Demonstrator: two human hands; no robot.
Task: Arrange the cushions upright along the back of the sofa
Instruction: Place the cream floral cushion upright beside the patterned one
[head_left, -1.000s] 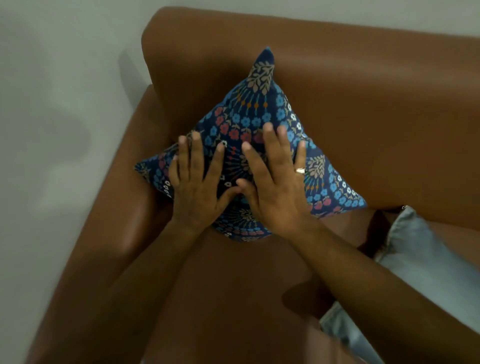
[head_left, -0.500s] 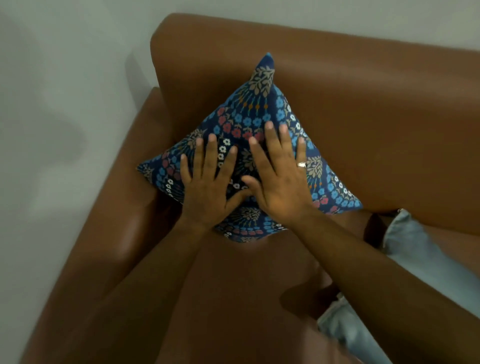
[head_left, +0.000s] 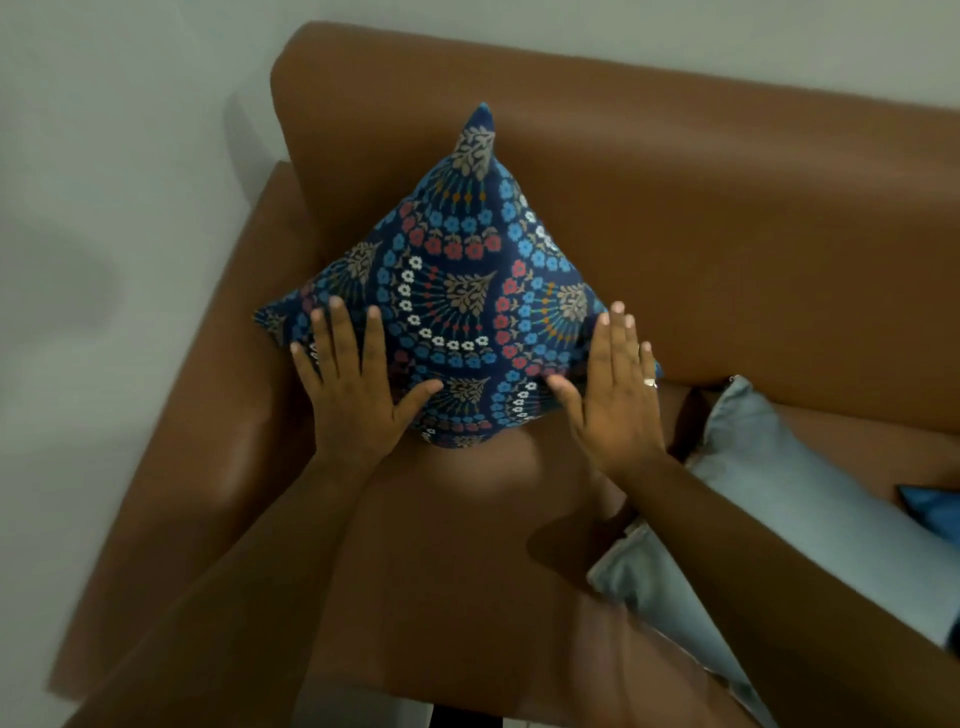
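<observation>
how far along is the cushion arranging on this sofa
Done: the patterned cushion stands on one corner against the sofa back. In hand: the left hand and right hand lie open at its lower sides. Left: the pale blue cushion lies flat on the seat, a blue cushion beyond it.

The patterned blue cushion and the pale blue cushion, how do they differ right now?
The patterned blue cushion carries floral print; the pale blue cushion is plain. The patterned one stands on a corner against the sofa back; the pale one lies on the seat. Both hands flank the patterned one; none is on the pale one. Both are on the sofa.
</observation>
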